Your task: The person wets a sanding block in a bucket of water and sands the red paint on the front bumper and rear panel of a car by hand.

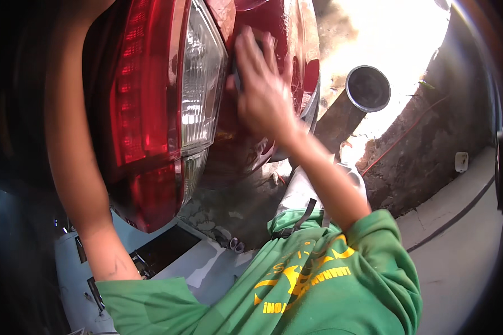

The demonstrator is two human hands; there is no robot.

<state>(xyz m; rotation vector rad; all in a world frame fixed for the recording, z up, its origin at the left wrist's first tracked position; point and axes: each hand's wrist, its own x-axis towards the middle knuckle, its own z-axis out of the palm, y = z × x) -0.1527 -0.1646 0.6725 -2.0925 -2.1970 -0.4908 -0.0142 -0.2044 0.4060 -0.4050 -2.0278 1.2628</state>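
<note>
My right hand (262, 92) lies flat against the red painted car body (285, 17), just beside the tail light (145, 100). Its fingers are blurred and stretched over a dark flat pad (238, 81), which shows at the edge of the palm and between the fingertips. What kind of pad it is I cannot make out. The tail light has a red lens and a clear section bordering the painted panel. My left arm (72, 139) reaches up along the far side of the light, and its hand is cut off at the top edge.
A dark round bucket (350, 92) stands on the sunlit ground to the right. A thin red cord (402, 129) runs along the floor near a pale wall (458, 251). At the lower left is a light blue vehicle part (72, 268) with dark openings.
</note>
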